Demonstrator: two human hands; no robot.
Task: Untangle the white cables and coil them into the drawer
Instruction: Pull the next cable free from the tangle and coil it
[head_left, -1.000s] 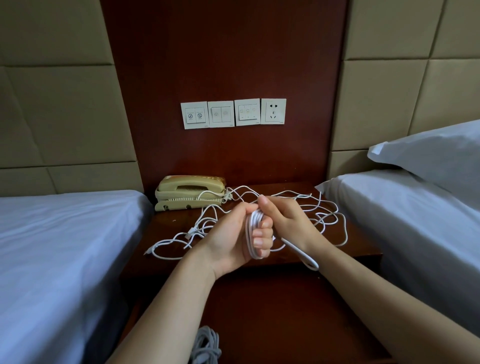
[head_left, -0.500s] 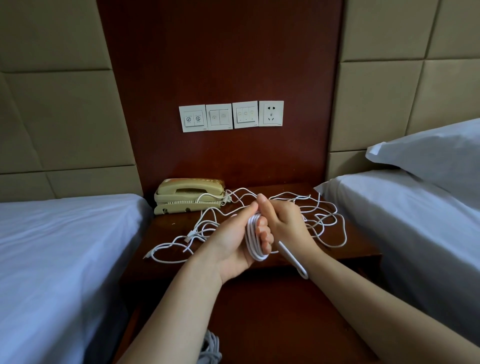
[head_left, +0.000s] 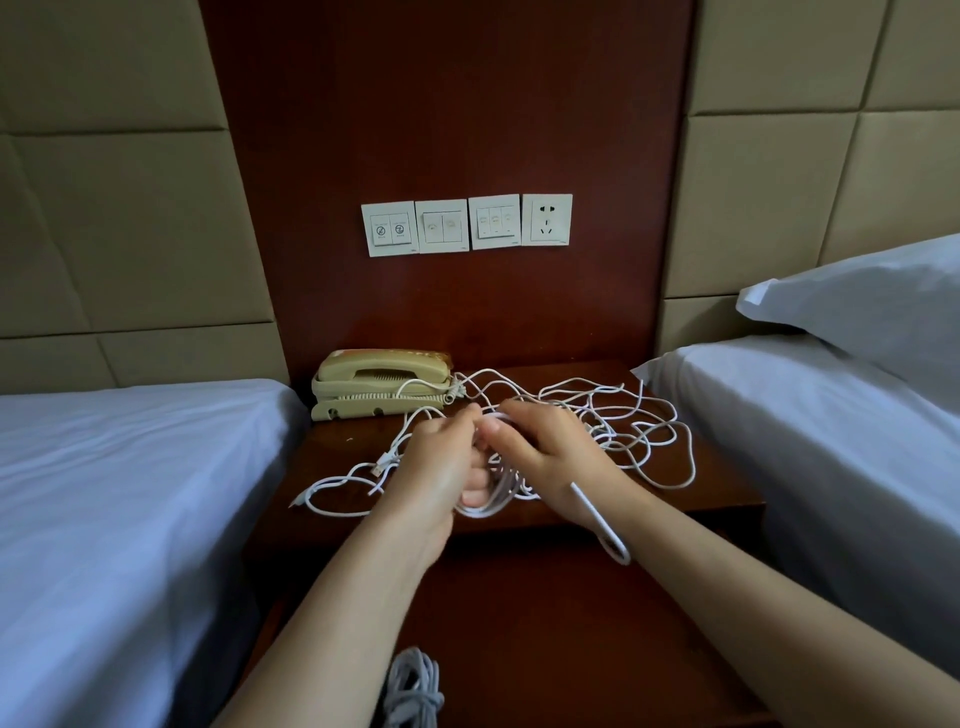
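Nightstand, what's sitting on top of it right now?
A beige telephone sits at the back left, and tangled white cables sprawl across the nightstand. The left hand and right hand, gripping a partly wound coil, cover the middle of the tangle.

Nightstand (head_left: 340, 441): telephone (head_left: 382, 382) blocks back-left; cables (head_left: 618, 428) sprawl right; bare strip just before telephone.

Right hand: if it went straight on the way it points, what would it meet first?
The right hand points up-left at the left hand, close against it, with the cable coil looped on its fingers. Beyond, perhaps the telephone; depth is unclear.
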